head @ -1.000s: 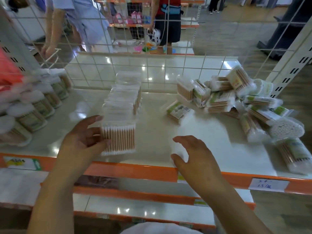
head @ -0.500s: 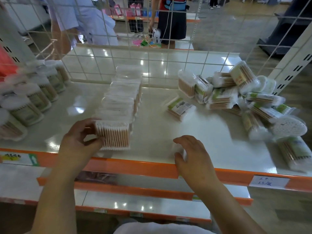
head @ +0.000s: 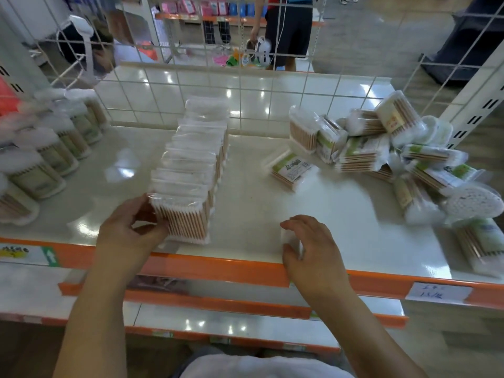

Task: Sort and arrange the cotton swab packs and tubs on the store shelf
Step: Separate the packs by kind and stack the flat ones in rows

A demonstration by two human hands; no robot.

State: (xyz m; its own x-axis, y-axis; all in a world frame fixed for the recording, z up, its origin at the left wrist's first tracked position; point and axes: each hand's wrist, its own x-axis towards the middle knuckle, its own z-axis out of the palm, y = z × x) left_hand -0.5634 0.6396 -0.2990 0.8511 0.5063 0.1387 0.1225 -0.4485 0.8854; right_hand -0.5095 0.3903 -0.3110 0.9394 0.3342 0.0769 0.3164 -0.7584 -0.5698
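A row of clear cotton swab packs (head: 196, 159) runs from the shelf's front toward the back grid. My left hand (head: 131, 230) grips the left side of the front pack (head: 185, 219), thumb at its lower corner. My right hand (head: 313, 249) curls over a small white pack (head: 291, 240) at the shelf's front edge; most of that pack is hidden under the palm. One green-labelled pack (head: 293, 169) lies alone mid-shelf. A jumbled pile of packs and round tubs (head: 381, 148) fills the right side. Upright tubs (head: 54, 154) line the left.
The white shelf (head: 253, 203) has an orange front rail (head: 218, 268) with a price tag (head: 436, 293). A wire grid (head: 245, 85) backs the shelf. Lower shelves jut out below. People stand in the aisle beyond the grid.
My right hand came down and closed round the small white pack at the front edge. My left hand kept hold of the front pack of the row.
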